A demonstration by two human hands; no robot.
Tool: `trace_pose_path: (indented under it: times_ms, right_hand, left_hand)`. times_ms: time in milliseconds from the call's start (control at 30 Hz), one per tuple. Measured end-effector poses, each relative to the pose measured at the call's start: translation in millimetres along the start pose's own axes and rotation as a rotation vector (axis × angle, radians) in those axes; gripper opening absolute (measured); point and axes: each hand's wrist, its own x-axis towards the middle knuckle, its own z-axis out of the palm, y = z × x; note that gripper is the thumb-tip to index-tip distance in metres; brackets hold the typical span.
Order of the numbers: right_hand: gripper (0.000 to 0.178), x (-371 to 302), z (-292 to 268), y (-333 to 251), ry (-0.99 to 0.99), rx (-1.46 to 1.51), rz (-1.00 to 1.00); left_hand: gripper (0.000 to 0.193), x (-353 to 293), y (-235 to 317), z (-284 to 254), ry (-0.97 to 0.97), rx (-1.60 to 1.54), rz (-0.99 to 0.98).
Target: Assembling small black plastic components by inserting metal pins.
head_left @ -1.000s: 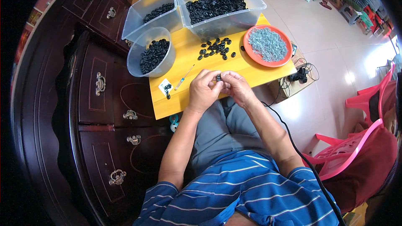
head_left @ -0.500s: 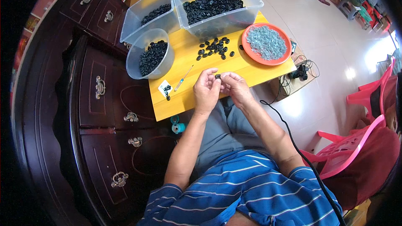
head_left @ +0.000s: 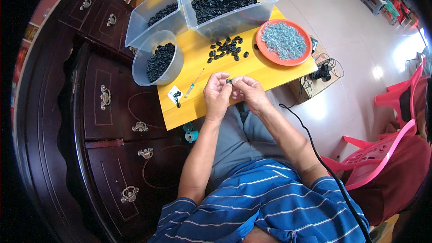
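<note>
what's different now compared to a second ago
The left hand has turned, showing more palm, and its forearm shifted right, revealing more of the turquoise container. The right hand barely changed. The small black piece is still held between them. The loose black pieces and red plate stayed put.

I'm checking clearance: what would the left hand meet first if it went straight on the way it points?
The left hand would likely meet the loose black oval pieces on the yellow tabletop first, though its height above them is unclear.
</note>
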Motion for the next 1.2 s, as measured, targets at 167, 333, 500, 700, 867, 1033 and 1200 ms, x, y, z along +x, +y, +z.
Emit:
trace_pose_path:
  times_ms: [167, 333, 500, 700, 867, 1033, 1200]
  right_hand:
    - [0.016, 4.8, 2.5, 9.2, 0.057, 0.018, -0.02]
    - [0.014, 7.7, 3.6, 9.1, 0.09, 0.169, -0.002]
    - [0.016, 6.7, 4.9, 3.2, 0.093, 0.127, -0.009]
    - [0.016, 5.2, 7.0, 0.9, 0.072, 0.119, -0.005]
    - [0.016, 6.6, 4.6, 1.5, 0.062, 0.078, 0.004]
    - [0.017, 8.3, 1.9, 3.2, 0.032, 0.124, 0.011]
    - [0.015, 11.1, -8.9, 7.5, -0.038, 0.052, 0.043]
  left_hand:
    - [0.02, -2.9, -1.0, 10.0, 0.087, -0.047, -0.002]
    - [0.02, -3.5, -2.1, 18.2, 0.119, -0.056, 0.017]
    - [0.021, -0.4, -6.4, 15.2, 0.095, -0.012, 0.037]
    - [0.022, -1.1, -9.6, 11.4, 0.086, -0.003, 0.057]
    - [0.022, -2.1, -8.6, 9.8, 0.064, 0.024, 0.067]
    - [0.035, -3.9, -6.0, 2.8, -0.03, -0.017, 0.059]
    - [0.041, 0.8, -12.0, -17.0, -0.074, 0.043, 0.07]
